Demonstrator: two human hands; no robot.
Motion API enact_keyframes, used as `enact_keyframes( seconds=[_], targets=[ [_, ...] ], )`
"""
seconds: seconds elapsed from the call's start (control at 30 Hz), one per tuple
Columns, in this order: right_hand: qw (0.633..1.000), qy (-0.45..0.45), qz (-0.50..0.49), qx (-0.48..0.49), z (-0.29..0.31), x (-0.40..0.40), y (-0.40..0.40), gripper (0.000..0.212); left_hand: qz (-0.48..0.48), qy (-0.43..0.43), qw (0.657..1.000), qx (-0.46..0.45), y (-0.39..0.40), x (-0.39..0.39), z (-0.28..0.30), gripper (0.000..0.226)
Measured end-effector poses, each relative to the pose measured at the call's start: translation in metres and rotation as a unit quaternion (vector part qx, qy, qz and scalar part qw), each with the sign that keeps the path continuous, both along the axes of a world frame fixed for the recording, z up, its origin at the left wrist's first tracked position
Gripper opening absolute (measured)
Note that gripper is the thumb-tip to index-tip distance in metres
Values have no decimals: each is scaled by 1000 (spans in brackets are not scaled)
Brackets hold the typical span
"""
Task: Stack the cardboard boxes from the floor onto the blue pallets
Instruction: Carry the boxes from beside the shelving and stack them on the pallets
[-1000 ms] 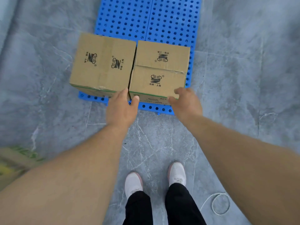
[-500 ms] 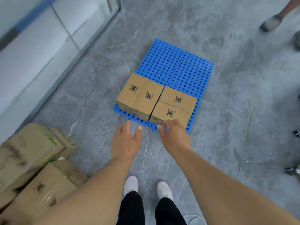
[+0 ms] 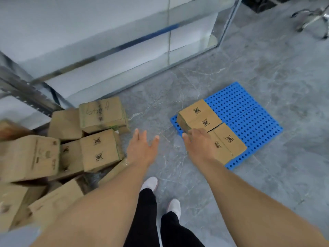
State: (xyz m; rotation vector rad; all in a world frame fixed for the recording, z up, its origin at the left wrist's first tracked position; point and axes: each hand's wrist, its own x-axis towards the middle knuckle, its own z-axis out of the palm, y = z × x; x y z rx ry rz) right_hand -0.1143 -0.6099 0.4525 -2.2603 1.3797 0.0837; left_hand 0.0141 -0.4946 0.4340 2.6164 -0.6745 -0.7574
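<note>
Between box pile and pallets, bare floor

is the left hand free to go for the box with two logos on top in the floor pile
Probably yes. The left hand is open and holds nothing, and the two-logo box sits at the pile's near edge, just beside it, with nothing lying on top and only bare floor between.

Blue pallets, dotted with round holes. Brown boxes, black logos. Grey marbled floor. White shoes, black trousers.
</note>
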Motion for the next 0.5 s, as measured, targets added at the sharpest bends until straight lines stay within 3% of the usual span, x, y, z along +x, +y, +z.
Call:
enact_keyframes(
  seconds=[0.27, 0.37, 0.5],
  targets=[
    [981, -51, 184, -31, 35, 62, 69, 43, 118, -35, 992, 38, 103, 4, 31, 58],
    [966, -66, 249, -26, 45, 87, 106, 45, 248, -47, 968, -9, 148, 7, 47, 64],
    [939, -82, 334, -9, 56, 117, 166, 43, 342, -61, 936, -47, 211, 10, 64, 68]
  ],
)
